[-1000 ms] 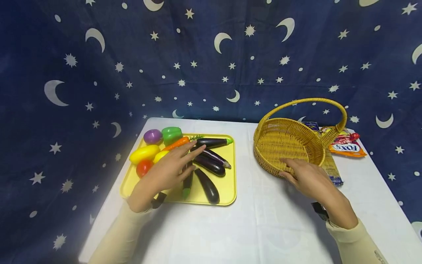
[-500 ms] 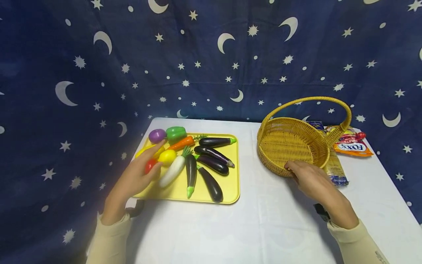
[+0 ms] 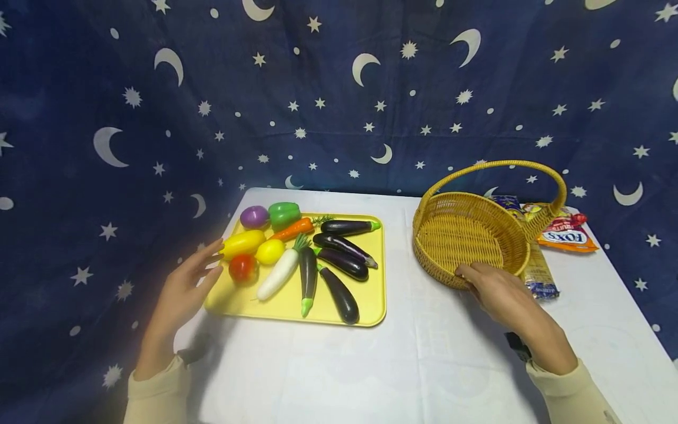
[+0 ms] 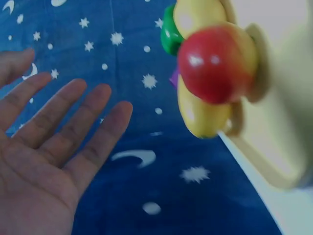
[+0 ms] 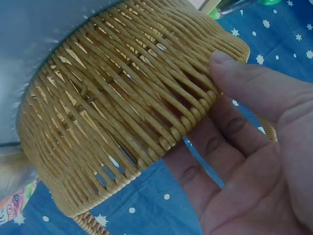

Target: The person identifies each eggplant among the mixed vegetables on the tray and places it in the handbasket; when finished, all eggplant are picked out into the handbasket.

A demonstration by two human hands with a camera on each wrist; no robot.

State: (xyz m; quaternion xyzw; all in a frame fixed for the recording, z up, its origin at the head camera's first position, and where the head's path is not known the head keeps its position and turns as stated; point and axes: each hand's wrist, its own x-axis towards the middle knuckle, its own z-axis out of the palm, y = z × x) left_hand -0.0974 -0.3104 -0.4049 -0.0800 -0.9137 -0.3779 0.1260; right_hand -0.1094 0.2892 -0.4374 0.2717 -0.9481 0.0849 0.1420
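Wicker makes up the basket (image 3: 458, 238), which stands on the right of the white table (image 3: 397, 359), handle arching above it. My right hand (image 3: 500, 294) grips its near rim, thumb on one side of the weave and fingers on the other. I take this as a steadying step; turning or shifting the basket would call for an even pull, as a one-sided hold could tip it. A pasta bag (image 3: 539, 271) and a sweets bag (image 3: 567, 235) lie just behind; I can't tell whether the basket touches them. Well apart, my left hand (image 3: 182, 291) holds nothing, fingers spread beside the yellow tray (image 3: 372, 303), nearest the yellow vegetable (image 3: 243, 244) and red fruit (image 3: 243, 268). Helping with the basket would call for bringing it across, past the eggplants (image 3: 341, 295).
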